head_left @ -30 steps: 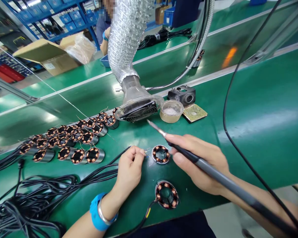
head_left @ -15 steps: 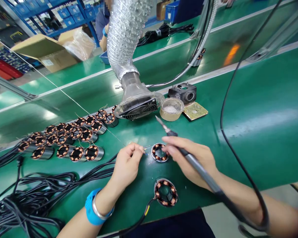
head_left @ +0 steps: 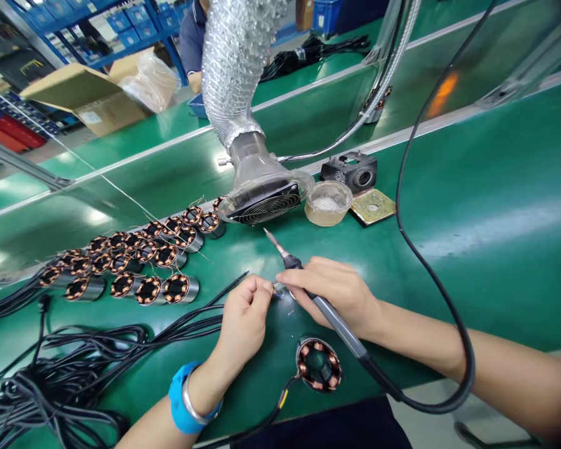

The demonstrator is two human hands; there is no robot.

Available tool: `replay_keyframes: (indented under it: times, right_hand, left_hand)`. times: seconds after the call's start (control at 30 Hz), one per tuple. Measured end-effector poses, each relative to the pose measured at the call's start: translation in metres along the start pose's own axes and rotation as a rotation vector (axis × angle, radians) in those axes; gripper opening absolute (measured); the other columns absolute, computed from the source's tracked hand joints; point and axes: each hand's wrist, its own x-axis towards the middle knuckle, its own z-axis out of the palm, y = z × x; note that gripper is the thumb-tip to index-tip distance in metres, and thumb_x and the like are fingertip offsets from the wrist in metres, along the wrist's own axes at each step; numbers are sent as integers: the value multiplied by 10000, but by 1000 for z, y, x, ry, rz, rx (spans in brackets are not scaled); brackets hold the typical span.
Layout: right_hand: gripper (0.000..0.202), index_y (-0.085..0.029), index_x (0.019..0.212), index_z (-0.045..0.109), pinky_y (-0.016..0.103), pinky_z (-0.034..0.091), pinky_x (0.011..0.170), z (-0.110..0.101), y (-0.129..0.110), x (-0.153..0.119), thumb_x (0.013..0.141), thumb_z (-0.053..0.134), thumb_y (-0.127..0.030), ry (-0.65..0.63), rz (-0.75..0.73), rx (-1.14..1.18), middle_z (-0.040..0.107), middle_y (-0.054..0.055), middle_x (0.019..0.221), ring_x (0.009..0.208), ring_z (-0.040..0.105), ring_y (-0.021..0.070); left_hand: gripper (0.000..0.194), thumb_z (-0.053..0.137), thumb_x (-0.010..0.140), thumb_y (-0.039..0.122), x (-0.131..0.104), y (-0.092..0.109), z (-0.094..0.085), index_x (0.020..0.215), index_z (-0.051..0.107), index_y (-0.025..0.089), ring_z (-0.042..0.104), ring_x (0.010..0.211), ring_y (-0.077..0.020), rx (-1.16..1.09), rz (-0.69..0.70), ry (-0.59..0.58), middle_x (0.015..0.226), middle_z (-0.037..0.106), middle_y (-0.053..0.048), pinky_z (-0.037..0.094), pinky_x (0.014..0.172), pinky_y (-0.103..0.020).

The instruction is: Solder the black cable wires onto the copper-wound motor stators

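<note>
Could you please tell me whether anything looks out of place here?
Mainly the black cables on the left: they lie in a loose tangle, while the copper-wound cores behind them are grouped in rough rows. A few tiny pale flecks also dot the green bench beside the left hand.

fine wires (head_left: 277, 289), details too small

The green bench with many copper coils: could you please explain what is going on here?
A person's right hand holds a soldering iron, its tip pointing toward the fan hood. The left hand pinches thin wires; the right hand's fingertips are beside them, perhaps touching. One coil ring, with a cable attached, lies nearer the person. At left, more coil rings are set in rows behind heaped black cables.
</note>
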Motion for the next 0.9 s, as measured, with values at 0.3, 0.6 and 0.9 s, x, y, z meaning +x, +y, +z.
replay_keyframes:
  times: [0.3,0.6,0.9]
  right_hand:
    - [395,-254,1274,574,292,548,644,-34,-17,-4,907,553,-112,64,243,233,723,24,884,696,651,152]
    - [202,-258,1089,678,257,451,449,-47,-21,-31,914,588,-302,223,590,509,669,20,724,537,574,143]
    - [141,-220,993,660,228,366,392,-41,-20,-28,901,601,-308,220,613,582,590,-14,593,439,469,110]
  left_hand:
    - [287,487,919,372,-6,5,7,712,542,182,353,561,-112,126,85,76,599,431,46,286,547,-230]
    - [279,491,911,361,-6,7,6,708,568,186,361,539,-115,204,93,76,566,434,46,274,536,-235]
    - [259,507,896,337,-5,9,6,701,579,181,344,528,-110,221,111,77,551,419,51,264,527,-232]
